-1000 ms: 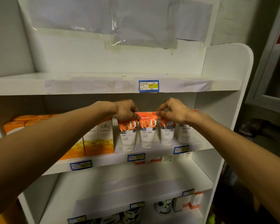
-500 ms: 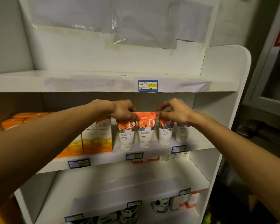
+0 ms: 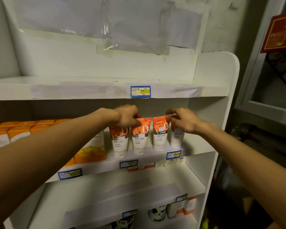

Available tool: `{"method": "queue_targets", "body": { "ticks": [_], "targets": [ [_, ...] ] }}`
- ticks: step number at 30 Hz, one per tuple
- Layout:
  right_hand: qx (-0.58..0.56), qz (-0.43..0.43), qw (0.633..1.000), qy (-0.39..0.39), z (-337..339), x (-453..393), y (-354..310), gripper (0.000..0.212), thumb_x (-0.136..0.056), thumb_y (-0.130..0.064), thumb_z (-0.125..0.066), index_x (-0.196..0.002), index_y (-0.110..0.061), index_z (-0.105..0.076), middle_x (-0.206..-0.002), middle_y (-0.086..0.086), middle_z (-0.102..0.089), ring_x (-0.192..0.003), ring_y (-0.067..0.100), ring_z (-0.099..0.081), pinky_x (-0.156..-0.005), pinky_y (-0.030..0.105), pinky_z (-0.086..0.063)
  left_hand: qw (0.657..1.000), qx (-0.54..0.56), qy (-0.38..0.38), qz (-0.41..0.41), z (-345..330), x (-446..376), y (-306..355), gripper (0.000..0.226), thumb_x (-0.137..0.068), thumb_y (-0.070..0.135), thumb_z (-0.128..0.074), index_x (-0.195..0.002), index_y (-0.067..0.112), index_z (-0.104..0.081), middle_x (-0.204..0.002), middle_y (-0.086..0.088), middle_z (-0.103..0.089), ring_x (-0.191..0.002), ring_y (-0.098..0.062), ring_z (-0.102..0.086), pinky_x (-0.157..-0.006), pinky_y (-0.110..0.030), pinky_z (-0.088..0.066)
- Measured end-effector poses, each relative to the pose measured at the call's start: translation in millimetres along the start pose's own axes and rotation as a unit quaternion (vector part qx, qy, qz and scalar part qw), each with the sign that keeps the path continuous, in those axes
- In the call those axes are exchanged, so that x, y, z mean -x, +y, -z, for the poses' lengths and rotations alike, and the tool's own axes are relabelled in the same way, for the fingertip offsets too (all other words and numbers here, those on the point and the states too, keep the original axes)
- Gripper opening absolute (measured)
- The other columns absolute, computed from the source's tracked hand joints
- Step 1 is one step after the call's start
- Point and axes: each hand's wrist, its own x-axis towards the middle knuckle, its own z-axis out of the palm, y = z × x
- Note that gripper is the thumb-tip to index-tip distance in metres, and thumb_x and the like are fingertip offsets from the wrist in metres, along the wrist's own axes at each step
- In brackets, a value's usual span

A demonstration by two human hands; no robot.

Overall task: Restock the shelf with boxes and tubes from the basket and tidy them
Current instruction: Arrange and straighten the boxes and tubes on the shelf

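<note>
1. Four orange-and-white tubes [image 3: 139, 138] stand cap-down in a row on the middle shelf [image 3: 155, 158], rose print and a large "D" on each crimped top.
2. The left hand [image 3: 128, 116] pinches the second tube's top edge, fingers curled.
3. The right hand [image 3: 182, 120] grips the fourth tube's [image 3: 176, 139] top, thumb raised loose.
4. Left of the left hand stand orange boxes [image 3: 89, 151].
5. Blue price tags [image 3: 128, 163] line the shelf edge below both hands.

Dim stockroom corner with a white shelving unit

A pale wall [image 3: 73, 52] above the hands carries taped paper sheets [image 3: 96, 19] under clear film. To the right of the hands stands the unit's rounded side panel [image 3: 221, 76]; beyond it, a grey window frame [image 3: 261, 103] and a red sign [image 3: 281, 32].
</note>
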Motion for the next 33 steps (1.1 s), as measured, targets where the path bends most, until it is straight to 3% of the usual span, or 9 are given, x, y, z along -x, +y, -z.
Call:
{"method": "queue_targets", "body": {
  "ticks": [4, 11, 18, 23, 29, 33],
  "targets": [
    [0.015, 0.008, 1.0, 0.001, -6.6, -0.9, 5.8, 0.036, -0.099, -0.028, -0.051, -0.133, -0.02, -0.058, -0.129, 0.004, -0.066, -0.114, 0.025, -0.063, -0.099, 0.05, -0.05, 1.0, 0.004, 0.005, 0.003, -2.5, -4.4, -3.9, 0.029, -0.097, 0.037, -0.061, -0.116, 0.017, -0.07, -0.108, -0.002, -0.073, -0.093, -0.019, -0.071, -0.088, -0.039, -0.058],
    [0.004, -0.013, 1.0, 0.026, -14.0, -3.5, 15.5, 0.056, -0.092, -0.021, -0.06, -0.145, -0.021, -0.043, -0.139, 0.005, -0.059, -0.125, 0.026, -0.057, -0.108, 0.056, -0.04, 1.0, 0.02, -0.001, -0.003, -3.7, -10.1, -7.9, 0.029, -0.097, 0.037, -0.06, -0.118, 0.019, -0.068, -0.109, -0.001, -0.073, -0.094, -0.018, -0.071, -0.088, -0.038, -0.058],
    [-0.015, -0.038, 0.998, 0.047, -12.0, -1.3, 23.4, 0.064, -0.082, -0.028, -0.07, -0.141, -0.021, -0.048, -0.138, 0.006, -0.058, -0.124, 0.027, -0.056, -0.104, 0.054, -0.045, 0.999, 0.033, 0.013, -0.017, -6.4, -17.4, -0.5, 0.032, -0.092, 0.043, -0.065, -0.116, 0.021, -0.068, -0.105, 0.002, -0.074, -0.089, -0.015, -0.071, -0.085, -0.038, -0.06],
    [0.011, -0.037, 0.999, 0.036, -13.6, -1.8, 25.4, 0.067, -0.084, -0.037, -0.071, -0.143, -0.021, -0.045, -0.144, 0.008, -0.048, -0.132, 0.029, -0.045, -0.107, 0.049, -0.043, 0.996, -0.038, 0.062, -0.048, -8.8, -27.1, 18.0, 0.031, -0.092, 0.048, -0.062, -0.107, 0.022, -0.068, -0.102, 0.002, -0.074, -0.084, -0.014, -0.07, -0.075, -0.033, -0.059],
    [0.03, -0.054, 0.996, 0.058, -18.9, -0.2, 32.4, 0.08, -0.08, -0.045, -0.074, -0.148, -0.021, -0.038, -0.15, 0.009, -0.039, -0.138, 0.028, -0.037, -0.109, 0.048, -0.041, 0.995, -0.036, 0.074, -0.058, -9.8, -37.6, 34.0, 0.043, -0.092, 0.049, -0.063, -0.124, 0.02, -0.065, -0.113, 0.001, -0.071, -0.093, -0.017, -0.068, -0.08, -0.033, -0.058],
    [0.032, -0.032, 0.995, 0.09, -24.4, 2.0, 39.4, 0.084, -0.074, -0.046, -0.078, -0.146, -0.024, -0.041, -0.148, 0.004, -0.042, -0.137, 0.025, -0.036, -0.107, 0.046, -0.043, 0.995, -0.043, 0.071, -0.063, -13.1, -43.5, 38.9, 0.037, -0.093, 0.048, -0.062, -0.117, 0.02, -0.067, -0.1, 0.003, -0.07, -0.085, -0.016, -0.068, -0.073, -0.03, -0.057]
  ]
}}
